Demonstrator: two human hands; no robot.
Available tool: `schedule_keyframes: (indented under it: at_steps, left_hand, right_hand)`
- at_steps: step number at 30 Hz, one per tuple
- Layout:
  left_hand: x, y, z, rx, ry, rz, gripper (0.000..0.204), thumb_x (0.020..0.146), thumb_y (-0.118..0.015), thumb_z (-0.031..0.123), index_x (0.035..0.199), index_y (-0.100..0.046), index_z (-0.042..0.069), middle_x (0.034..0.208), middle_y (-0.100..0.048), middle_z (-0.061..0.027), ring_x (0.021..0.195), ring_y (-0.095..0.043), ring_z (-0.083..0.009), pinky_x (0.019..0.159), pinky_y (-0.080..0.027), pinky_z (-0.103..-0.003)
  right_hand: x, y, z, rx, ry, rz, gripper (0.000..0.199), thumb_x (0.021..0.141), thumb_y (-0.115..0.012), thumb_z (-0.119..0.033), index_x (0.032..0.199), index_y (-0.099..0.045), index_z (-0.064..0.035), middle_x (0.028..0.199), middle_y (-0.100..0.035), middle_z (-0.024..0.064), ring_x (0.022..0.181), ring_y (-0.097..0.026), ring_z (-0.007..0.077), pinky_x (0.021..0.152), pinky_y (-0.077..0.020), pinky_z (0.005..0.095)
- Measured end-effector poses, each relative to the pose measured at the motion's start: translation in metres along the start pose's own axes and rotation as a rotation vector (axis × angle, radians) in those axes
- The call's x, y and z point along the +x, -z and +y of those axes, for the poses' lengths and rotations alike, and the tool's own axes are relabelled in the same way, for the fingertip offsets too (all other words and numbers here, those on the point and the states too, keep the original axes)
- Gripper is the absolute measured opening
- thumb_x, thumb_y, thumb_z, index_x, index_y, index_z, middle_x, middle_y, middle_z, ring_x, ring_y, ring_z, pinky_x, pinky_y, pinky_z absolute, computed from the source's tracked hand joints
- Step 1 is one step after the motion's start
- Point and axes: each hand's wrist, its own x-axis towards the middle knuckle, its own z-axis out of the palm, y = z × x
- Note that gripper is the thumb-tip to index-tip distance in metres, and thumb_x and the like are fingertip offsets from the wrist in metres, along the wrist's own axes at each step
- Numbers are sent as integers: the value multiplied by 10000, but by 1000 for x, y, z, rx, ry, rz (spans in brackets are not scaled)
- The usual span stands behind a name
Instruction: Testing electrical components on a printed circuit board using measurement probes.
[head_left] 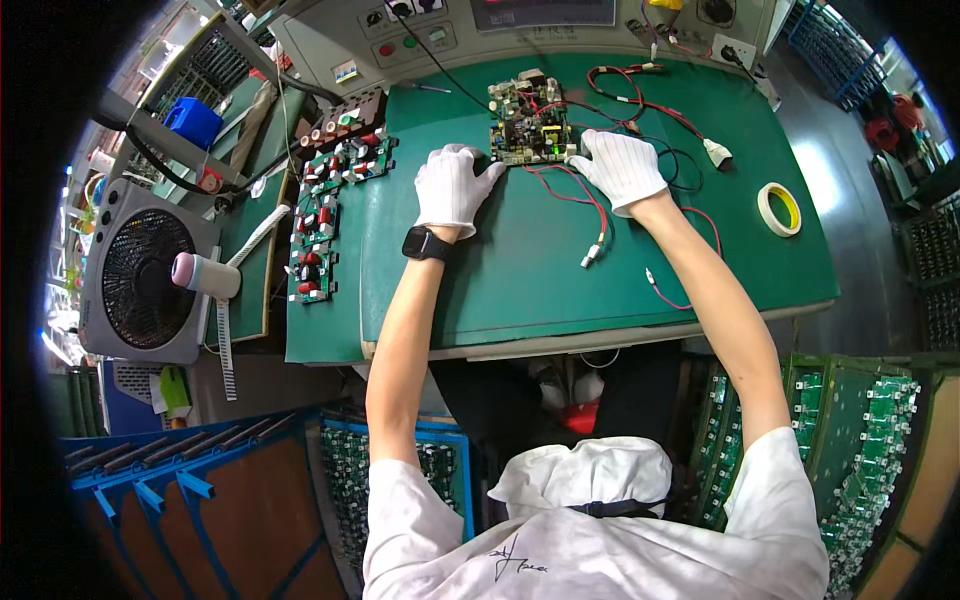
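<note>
Both gloved hands, L (455,185) & R (622,168), flank circuit board (530,125) on green mat (600,270).

I see a green circuit board (530,122) crowded with components, lying flat on the green surface (520,270) between my two hands, left hand (452,187) at its near-left corner, right hand (622,167) touching its right edge, red wires (575,195) trailing from it toward me
</note>
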Motion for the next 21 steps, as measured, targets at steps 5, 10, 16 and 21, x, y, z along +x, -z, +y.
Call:
schedule_keyframes:
  at_steps: [5,10,16,21]
  left_hand:
    - [5,-1,4,0,22,-1,415,904,-802,511,1019,-836,114,1121,-781,-116,1059,-726,-327,916,-583,-452]
    - [-6,5,-8,-47,-32,40,425,944,-768,483,1099,-823,90,1151,-782,-137,1102,-718,-350,971,-567,-452]
    - [0,-11,-27,-161,-118,150,271,1016,-702,232,1190,-793,45,1241,-762,-174,1185,-699,-346,1061,-542,-450]
    - [8,-37,-47,-42,-261,45,326,1065,-667,277,1245,-756,19,1264,-746,-193,1183,-688,-386,1033,-544,-467]
  right_hand:
    - [7,5,-6,2,-64,-13,314,974,-711,-456,993,-698,-143,871,-762,79,824,-768,297,665,-605,452]
    - [-5,45,-23,238,-82,-137,434,1029,-582,-507,988,-756,-112,950,-777,163,915,-762,393,740,-602,537]
    - [-157,118,0,227,-154,-164,413,1011,-635,-508,926,-716,-111,845,-734,125,783,-739,374,685,-593,489]
    - [-314,213,36,119,-559,-166,365,1026,-662,-481,1017,-765,-131,938,-770,95,835,-761,331,714,-607,442]
